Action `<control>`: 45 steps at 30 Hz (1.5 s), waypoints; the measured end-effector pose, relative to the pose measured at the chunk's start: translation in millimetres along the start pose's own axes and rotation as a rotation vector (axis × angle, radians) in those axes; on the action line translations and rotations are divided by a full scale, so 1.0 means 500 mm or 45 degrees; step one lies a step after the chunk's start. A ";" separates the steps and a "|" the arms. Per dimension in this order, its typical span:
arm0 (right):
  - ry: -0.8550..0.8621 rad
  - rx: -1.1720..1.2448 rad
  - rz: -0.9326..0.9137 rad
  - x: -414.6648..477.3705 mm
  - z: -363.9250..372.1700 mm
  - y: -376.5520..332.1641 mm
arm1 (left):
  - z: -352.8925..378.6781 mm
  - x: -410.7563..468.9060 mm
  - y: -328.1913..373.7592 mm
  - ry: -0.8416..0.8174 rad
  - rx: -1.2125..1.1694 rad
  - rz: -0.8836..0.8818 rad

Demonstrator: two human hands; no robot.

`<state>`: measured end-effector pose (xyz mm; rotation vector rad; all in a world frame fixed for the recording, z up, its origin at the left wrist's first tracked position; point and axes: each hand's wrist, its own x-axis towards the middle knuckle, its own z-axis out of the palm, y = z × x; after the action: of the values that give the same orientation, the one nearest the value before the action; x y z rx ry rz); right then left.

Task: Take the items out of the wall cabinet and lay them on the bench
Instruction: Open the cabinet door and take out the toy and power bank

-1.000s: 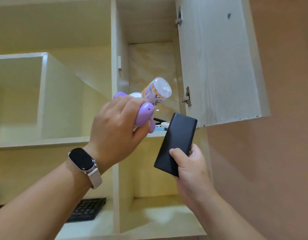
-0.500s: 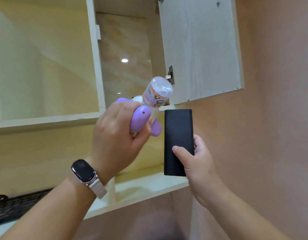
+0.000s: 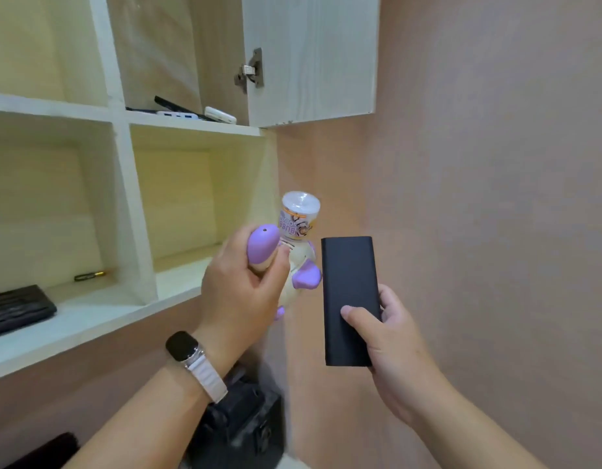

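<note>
My left hand [image 3: 240, 292] grips a purple and cream bubble toy [image 3: 289, 252] with a clear labelled bottle on top. My right hand [image 3: 391, 330] holds a black power bank [image 3: 348, 292] upright by its lower end. Both are in front of the pink wall, below the wall cabinet [image 3: 123, 184]. On the cabinet's upper right shelf lie a white device [image 3: 220, 115], a white hub [image 3: 176, 114] and a dark flat item [image 3: 172, 103].
The cabinet door [image 3: 313, 55] stands open at the upper right. A black keyboard [image 3: 15, 308] and a small dark and gold pen-like item [image 3: 89, 275] lie on the lower left shelf. A black box-like object [image 3: 240, 424] sits below my left wrist.
Both hands have come down and away from the cabinet with the toy and the power bank. The view has tilted downward, so the shelves now sit higher and to the left.
</note>
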<state>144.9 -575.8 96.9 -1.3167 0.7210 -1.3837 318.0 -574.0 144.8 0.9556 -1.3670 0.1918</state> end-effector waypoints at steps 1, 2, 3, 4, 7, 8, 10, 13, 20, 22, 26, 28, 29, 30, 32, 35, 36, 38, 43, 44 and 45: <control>0.043 -0.019 0.014 -0.021 -0.015 0.001 | 0.010 -0.019 0.007 -0.026 -0.088 -0.103; 0.084 -0.036 0.028 -0.041 -0.030 0.000 | 0.022 -0.037 0.014 -0.053 -0.156 -0.175; 0.128 -0.051 0.042 -0.061 -0.048 -0.001 | 0.035 -0.056 0.024 -0.079 -0.202 -0.213; 0.172 -0.063 0.051 -0.081 -0.065 -0.002 | 0.048 -0.074 0.037 -0.104 -0.238 -0.229; 0.309 -0.091 0.059 -0.137 -0.119 -0.014 | 0.085 -0.122 0.078 -0.168 -0.319 -0.322; 0.349 -0.093 0.058 -0.156 -0.136 -0.019 | 0.097 -0.137 0.090 -0.191 -0.352 -0.374; 0.427 -0.096 0.060 -0.196 -0.174 -0.029 | 0.122 -0.168 0.120 -0.240 -0.416 -0.447; 0.567 -0.115 0.062 -0.269 -0.244 -0.048 | 0.160 -0.220 0.188 -0.319 -0.553 -0.571; 0.878 -0.174 0.035 -0.522 -0.436 -0.140 | 0.257 -0.375 0.420 -0.542 -0.836 -0.792; 0.971 -0.190 0.039 -0.610 -0.486 -0.173 | 0.287 -0.430 0.485 -0.619 -0.877 -0.835; 1.168 -0.212 0.034 -0.800 -0.585 -0.241 | 0.336 -0.547 0.650 -0.784 -0.969 -0.885; 1.263 -0.209 0.026 -0.894 -0.627 -0.271 | 0.349 -0.604 0.742 -0.885 -1.024 -0.886; 1.306 -0.210 0.017 -0.939 -0.645 -0.286 | 0.355 -0.633 0.786 -0.931 -1.062 -0.893; 1.347 -0.219 0.006 -0.983 -0.661 -0.300 | 0.360 -0.661 0.827 -0.980 -1.098 -0.898; 1.423 -0.235 -0.009 -1.066 -0.688 -0.327 | 0.368 -0.713 0.904 -1.072 -1.161 -0.909; 1.540 -0.212 -0.037 -1.180 -0.722 -0.364 | 0.378 -0.780 1.013 -1.187 -1.237 -0.925; 1.594 -0.217 -0.049 -1.216 -0.731 -0.375 | 0.377 -0.798 1.051 -1.237 -1.272 -0.929; 1.693 -0.221 -0.090 -1.285 -0.748 -0.396 | 0.381 -0.837 1.120 -1.320 -1.329 -0.917; 1.891 -0.181 -0.175 -1.433 -0.779 -0.430 | 0.405 -0.930 1.262 -1.525 -1.409 -0.833; 1.946 -0.178 -0.184 -1.459 -0.787 -0.433 | 0.409 -0.949 1.290 -1.579 -1.435 -0.848; 1.999 -0.170 -0.194 -1.484 -0.796 -0.436 | 0.414 -0.967 1.317 -1.629 -1.463 -0.867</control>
<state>-404.6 87.2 -25.0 -0.0918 1.7241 -2.4246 -369.1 -106.4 4.0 0.3948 -1.7269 -1.8017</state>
